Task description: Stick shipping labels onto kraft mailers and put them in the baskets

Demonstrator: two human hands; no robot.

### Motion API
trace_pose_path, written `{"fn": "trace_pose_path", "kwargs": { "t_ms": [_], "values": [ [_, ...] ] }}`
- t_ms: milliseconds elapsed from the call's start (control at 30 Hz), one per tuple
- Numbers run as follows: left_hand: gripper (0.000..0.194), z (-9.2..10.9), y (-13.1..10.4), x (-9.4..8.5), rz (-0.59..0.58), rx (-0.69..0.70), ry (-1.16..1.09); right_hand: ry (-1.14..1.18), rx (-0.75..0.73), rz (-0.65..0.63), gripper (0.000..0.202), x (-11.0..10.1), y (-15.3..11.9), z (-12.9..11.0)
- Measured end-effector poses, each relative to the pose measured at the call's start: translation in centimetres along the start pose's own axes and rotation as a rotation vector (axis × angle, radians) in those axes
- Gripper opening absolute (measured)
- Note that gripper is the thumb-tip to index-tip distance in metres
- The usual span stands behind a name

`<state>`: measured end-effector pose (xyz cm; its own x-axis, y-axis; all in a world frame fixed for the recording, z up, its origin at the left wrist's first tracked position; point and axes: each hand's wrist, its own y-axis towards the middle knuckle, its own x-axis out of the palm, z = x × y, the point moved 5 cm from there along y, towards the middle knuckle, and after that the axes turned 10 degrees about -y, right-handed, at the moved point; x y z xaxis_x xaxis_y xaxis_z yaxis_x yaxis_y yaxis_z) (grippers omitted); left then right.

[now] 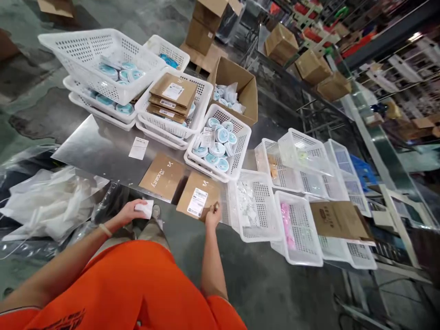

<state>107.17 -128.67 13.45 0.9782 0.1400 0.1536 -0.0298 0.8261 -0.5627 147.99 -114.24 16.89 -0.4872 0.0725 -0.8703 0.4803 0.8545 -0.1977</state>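
My left hand (129, 212) is closed around a small folded white paper (147, 209), held off the front edge of the metal table. My right hand (212, 217) pinches the right side of a flat brown cardboard mailer (187, 198) at the table's edge. That mailer carries a white printed label (197, 202). Left of it lies a second brown mailer (161, 176) with white lettering and no label on its upper side. Farther back on the metal is a loose white slip (138, 148).
A white basket (240, 170) of round blue-and-white packs stands behind the mailers, beside a basket holding stacked labelled mailers (177, 91). More white baskets (318, 256) line the right side. An open carton (249, 87) stands behind. White plastic bags (58, 201) lie at left.
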Motion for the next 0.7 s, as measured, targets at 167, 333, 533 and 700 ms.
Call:
{"fn": "trace_pose_path", "kwargs": {
  "t_ms": [167, 333, 533, 700],
  "values": [
    [0.076, 1.1, -0.7, 2.3, -0.031, -0.047, -0.237, -0.027, -0.266, -0.175, 0.058, 1.8, -3.7, -4.2],
    [0.053, 1.5, -0.4, 1.4, 0.191, -0.151, -0.405, 0.318, -0.659, -0.996, 0.020, 11.6, -16.4, -9.9],
    [0.045, 0.1, -0.4, 0.5, 0.322, -0.215, -0.489, 0.445, -0.376, -0.880, 0.021, 13.8, -18.1, -11.2],
    [0.082, -0.1, -1.6, 2.0, 0.199, -0.134, -0.458, 0.442, -0.287, -0.807, 0.023, 13.9, -17.4, -12.4]
  ]
}}
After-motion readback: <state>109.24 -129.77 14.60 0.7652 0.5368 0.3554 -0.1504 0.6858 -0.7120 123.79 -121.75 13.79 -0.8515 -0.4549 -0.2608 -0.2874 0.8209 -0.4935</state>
